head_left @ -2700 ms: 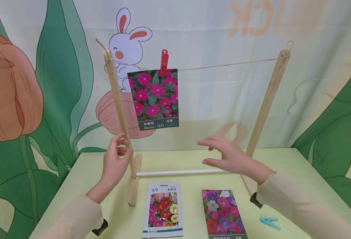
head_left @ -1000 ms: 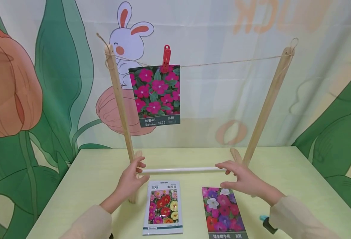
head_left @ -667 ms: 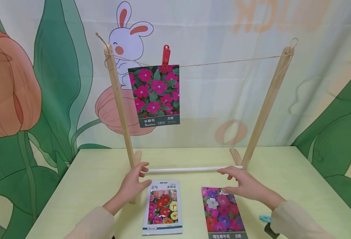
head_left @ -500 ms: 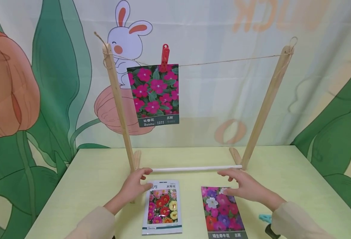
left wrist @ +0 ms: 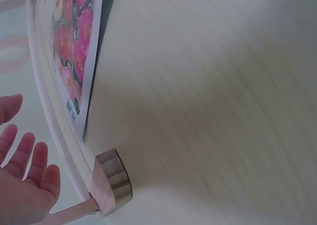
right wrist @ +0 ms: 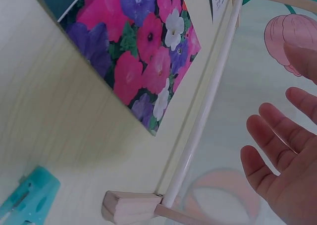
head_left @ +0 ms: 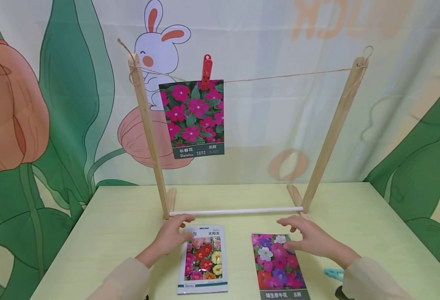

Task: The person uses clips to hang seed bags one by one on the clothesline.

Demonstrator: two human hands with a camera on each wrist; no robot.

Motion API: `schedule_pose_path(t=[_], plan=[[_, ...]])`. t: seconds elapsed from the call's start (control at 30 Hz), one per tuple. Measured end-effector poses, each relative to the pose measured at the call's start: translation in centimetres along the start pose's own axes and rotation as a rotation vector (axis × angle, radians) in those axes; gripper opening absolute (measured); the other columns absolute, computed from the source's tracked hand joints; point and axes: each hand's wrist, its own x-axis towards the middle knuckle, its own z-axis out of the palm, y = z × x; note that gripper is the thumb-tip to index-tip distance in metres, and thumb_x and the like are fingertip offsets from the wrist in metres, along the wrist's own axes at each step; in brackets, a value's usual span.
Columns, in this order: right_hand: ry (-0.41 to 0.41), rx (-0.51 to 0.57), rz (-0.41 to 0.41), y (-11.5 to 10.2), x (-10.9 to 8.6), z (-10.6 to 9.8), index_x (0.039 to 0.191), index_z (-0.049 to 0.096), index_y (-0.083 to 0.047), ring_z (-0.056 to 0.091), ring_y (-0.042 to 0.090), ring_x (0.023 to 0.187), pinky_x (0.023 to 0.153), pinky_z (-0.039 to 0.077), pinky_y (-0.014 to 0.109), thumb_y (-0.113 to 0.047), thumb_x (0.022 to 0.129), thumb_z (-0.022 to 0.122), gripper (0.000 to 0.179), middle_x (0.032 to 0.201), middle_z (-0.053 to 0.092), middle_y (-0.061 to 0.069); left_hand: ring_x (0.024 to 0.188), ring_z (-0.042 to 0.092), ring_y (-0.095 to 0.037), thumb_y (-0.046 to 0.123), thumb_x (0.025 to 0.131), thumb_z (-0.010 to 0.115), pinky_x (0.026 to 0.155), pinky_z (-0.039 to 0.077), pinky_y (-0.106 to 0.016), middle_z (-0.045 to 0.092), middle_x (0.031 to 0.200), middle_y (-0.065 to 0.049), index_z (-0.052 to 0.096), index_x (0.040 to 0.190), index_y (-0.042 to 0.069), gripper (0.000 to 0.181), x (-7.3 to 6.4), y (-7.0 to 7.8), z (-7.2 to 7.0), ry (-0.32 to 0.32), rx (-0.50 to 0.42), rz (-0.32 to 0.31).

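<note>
My left hand hovers at the top left corner of a white-bordered seed packet, its fingers loosely bent with nothing between them. Over the upper right edge of a second seed packet, with pink and purple flowers, is my right hand; the right wrist view shows its fingers spread and holding nothing. Both packets lie face up on the table. A third seed packet, with magenta flowers, hangs from a twine line by a red clothespin.
The twine runs between two wooden posts joined low down by a white rod. A turquoise clothespin lies by my right sleeve, partly covered. Behind the table hangs a printed curtain.
Both hands have come down from higher by the stand to the tops of the two lying packets. My left hand has also shifted right. The packets and the hanging one stay in place.
</note>
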Motion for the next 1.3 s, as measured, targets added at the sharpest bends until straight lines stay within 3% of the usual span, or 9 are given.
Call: schedule_pose_path(t=[0.23, 0.47, 0.77, 1.3], plan=[[-0.007, 0.03, 0.043, 0.6, -0.5, 0.4, 0.125, 0.046, -0.005, 0.05, 0.021, 0.09, 0.068, 0.041, 0.031, -0.027, 0.076, 0.067, 0.057, 0.115, 0.054, 0.013, 0.101, 0.054, -0.029, 0.006, 0.073, 0.067, 0.082, 0.044, -0.043, 0.059, 0.111, -0.008, 0.058, 0.112, 0.007, 0.04, 0.3, -0.5, 0.7, -0.015, 0.011, 0.01], [-0.044, 0.093, 0.105, 1.5, -0.9, 1.2, 0.125, 0.046, -0.006, 0.049, 0.028, 0.093, 0.069, 0.042, 0.036, -0.024, 0.077, 0.067, 0.055, 0.117, 0.052, 0.017, 0.108, 0.052, -0.031, 0.007, 0.076, 0.066, 0.087, 0.043, -0.046, 0.058, 0.116, -0.008, 0.055, 0.117, 0.01, 0.043, 0.2, -0.9, 1.4, -0.053, 0.014, -0.026], [-0.039, 0.13, 0.093, 2.5, -1.5, 1.8, 0.123, 0.046, -0.001, 0.049, 0.03, 0.092, 0.071, 0.041, 0.043, -0.018, 0.076, 0.067, 0.054, 0.116, 0.052, 0.019, 0.111, 0.051, -0.03, 0.007, 0.075, 0.067, 0.091, 0.041, -0.046, 0.057, 0.119, -0.01, 0.055, 0.117, 0.008, 0.043, 0.4, -1.3, 1.7, -0.059, 0.027, -0.025], [-0.062, 0.143, 0.16, 3.7, -2.4, 1.9, 0.125, 0.044, -0.003, 0.048, 0.029, 0.094, 0.069, 0.042, 0.036, -0.024, 0.077, 0.067, 0.058, 0.12, 0.048, 0.021, 0.113, 0.049, -0.031, 0.011, 0.074, 0.069, 0.094, 0.039, -0.046, 0.054, 0.121, -0.012, 0.053, 0.119, 0.007, 0.048, 0.7, -1.7, 1.8, -0.076, 0.071, -0.047]])
